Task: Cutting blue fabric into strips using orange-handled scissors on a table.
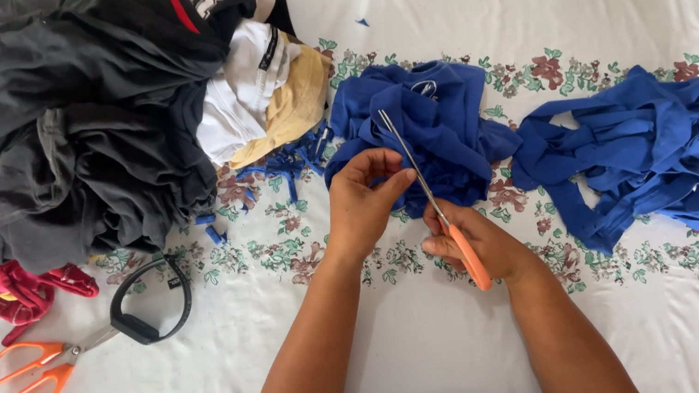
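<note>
On the table, head view: 1 person's 2 bare hands work over a white floral tablecloth (448, 349).
Right hand (479, 246): fingers curled tight round the orange handle of scissors (428, 193), blades pointing toward 11 o'clock over the cloth.
Left hand (363, 194): fingertips pinching an edge of the blue garment (442, 130), just beside the blades.
Blue garment: crumpled, centre of table, at 12 o'clock from both hands.
Blue strips (632, 147): heaped at 3 o'clock from the garment.
Dark clothes pile (75, 118): at 10 o'clock.
Second orange scissors (41, 372): at 9 o'clock, well apart, beside a black band (151, 303).
</note>
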